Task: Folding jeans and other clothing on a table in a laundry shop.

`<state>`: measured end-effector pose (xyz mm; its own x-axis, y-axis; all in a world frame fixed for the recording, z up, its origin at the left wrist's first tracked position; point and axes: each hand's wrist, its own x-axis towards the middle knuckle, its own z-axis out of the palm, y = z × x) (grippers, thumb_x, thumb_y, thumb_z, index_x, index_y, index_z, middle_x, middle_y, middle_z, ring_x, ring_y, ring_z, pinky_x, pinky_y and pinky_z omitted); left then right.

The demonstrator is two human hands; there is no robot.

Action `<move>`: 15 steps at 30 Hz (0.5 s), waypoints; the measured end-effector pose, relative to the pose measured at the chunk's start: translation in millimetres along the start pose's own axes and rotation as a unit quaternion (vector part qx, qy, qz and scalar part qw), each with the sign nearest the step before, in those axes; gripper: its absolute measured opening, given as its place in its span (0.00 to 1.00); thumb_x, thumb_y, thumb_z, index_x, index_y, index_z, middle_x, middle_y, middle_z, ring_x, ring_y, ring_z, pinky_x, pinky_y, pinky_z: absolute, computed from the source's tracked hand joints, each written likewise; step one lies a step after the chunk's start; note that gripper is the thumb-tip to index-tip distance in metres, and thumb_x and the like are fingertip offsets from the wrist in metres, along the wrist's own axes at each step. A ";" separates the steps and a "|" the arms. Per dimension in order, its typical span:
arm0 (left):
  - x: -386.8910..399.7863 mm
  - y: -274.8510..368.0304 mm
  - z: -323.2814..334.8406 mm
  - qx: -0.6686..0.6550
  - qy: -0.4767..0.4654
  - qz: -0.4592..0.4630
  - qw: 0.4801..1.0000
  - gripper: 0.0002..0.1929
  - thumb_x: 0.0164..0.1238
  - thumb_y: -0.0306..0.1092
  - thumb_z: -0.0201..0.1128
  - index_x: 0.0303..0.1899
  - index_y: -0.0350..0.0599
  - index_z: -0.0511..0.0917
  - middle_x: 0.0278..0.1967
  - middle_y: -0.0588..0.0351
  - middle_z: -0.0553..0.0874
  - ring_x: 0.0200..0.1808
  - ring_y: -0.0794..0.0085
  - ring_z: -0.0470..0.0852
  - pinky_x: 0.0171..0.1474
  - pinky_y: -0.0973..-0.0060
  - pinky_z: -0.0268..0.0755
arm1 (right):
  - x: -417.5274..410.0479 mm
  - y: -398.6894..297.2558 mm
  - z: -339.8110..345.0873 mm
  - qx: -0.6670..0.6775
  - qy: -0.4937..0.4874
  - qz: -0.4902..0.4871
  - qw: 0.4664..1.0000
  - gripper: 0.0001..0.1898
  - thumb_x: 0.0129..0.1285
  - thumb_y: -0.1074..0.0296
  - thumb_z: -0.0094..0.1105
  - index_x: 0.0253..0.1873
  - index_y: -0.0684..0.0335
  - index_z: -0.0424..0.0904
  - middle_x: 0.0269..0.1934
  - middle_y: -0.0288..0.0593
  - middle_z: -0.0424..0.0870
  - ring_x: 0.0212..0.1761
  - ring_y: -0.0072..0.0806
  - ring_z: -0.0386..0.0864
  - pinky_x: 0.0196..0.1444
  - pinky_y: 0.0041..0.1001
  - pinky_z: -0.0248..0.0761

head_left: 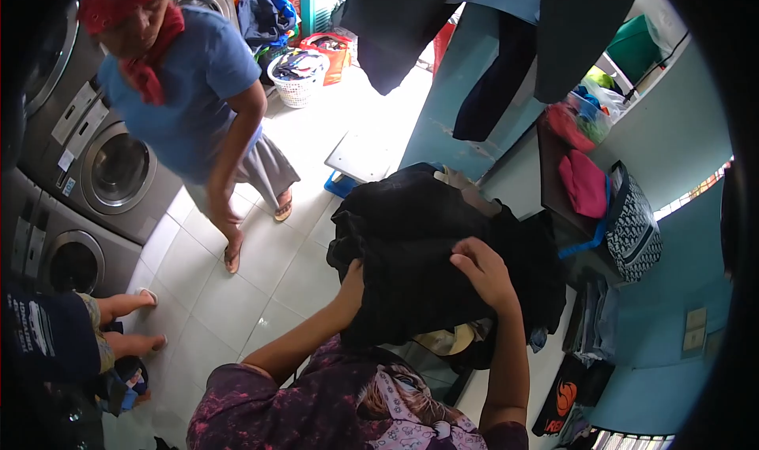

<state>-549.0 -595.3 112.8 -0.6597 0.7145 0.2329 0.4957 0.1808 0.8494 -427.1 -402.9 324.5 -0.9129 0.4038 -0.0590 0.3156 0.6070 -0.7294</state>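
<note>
A black garment is spread in front of me, over a pile of dark clothes. My left hand grips its left edge, with the fingers partly hidden in the cloth. On the garment's right side my right hand has its thumb and bent fingers apart, at the surface of the fabric. More black cloth hangs to the right of that hand. Under the near edge of the garment shows a pale yellow item, mostly covered.
A person in a blue shirt stands left, near front-loading machines; another person is lower left. Dark garments hang overhead. A white basket and a white stool stand beyond. Folded jeans lie right.
</note>
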 end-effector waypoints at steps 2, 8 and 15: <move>-2.3 -9.6 18.8 -0.319 0.051 -0.186 0.928 0.19 0.69 0.31 0.48 0.58 0.31 0.68 0.50 0.37 0.73 0.51 0.49 0.73 0.59 0.64 0.66 | -1.2 -28.5 20.8 -0.084 0.057 -0.084 0.991 0.22 0.57 0.52 0.64 0.49 0.62 0.76 0.37 0.42 0.76 0.37 0.33 0.78 0.42 0.28 0.73; -9.5 19.5 -10.5 0.139 -0.002 0.035 0.990 0.20 0.63 0.29 0.52 0.56 0.30 0.71 0.51 0.40 0.75 0.52 0.50 0.75 0.52 0.63 0.72 | -44.2 -77.5 117.2 -0.239 0.123 -0.257 0.928 0.34 0.49 0.50 0.69 0.60 0.57 0.71 0.42 0.43 0.72 0.41 0.39 0.76 0.33 0.28 0.75; 9.0 94.7 -55.2 0.062 0.062 0.027 0.996 0.10 0.60 0.28 0.57 0.43 0.42 0.79 0.41 0.47 0.80 0.46 0.53 0.79 0.48 0.62 0.72 | -34.7 -29.0 102.9 -0.190 0.172 -0.095 0.962 0.26 0.51 0.72 0.61 0.58 0.60 0.70 0.41 0.45 0.72 0.41 0.41 0.76 0.38 0.34 0.77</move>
<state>-539.2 -609.1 221.5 -0.6917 0.6373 0.3397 0.5931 0.2331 0.7706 -431.2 -505.0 277.6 -0.8442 0.4236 0.3286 0.2822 0.8723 -0.3993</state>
